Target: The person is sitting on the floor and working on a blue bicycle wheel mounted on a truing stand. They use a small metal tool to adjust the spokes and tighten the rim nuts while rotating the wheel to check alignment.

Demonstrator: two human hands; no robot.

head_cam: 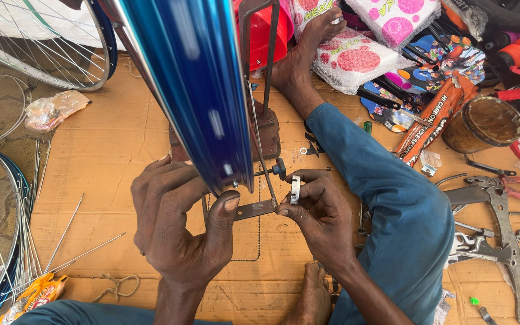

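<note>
Your left hand (173, 225) is closed round the near edge of the glossy blue metal wheel rim (191, 84), thumb pressed under it. Your right hand (314, 210), just right, pinches a small silver spoke wrench (295, 189). The rim's long axis runs from your hands to the far left, above the brown cardboard floor mat (109, 162).

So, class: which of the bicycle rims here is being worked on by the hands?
The shiny blue rim standing upright between both hands; the other rims lie off at the left edge.
</note>
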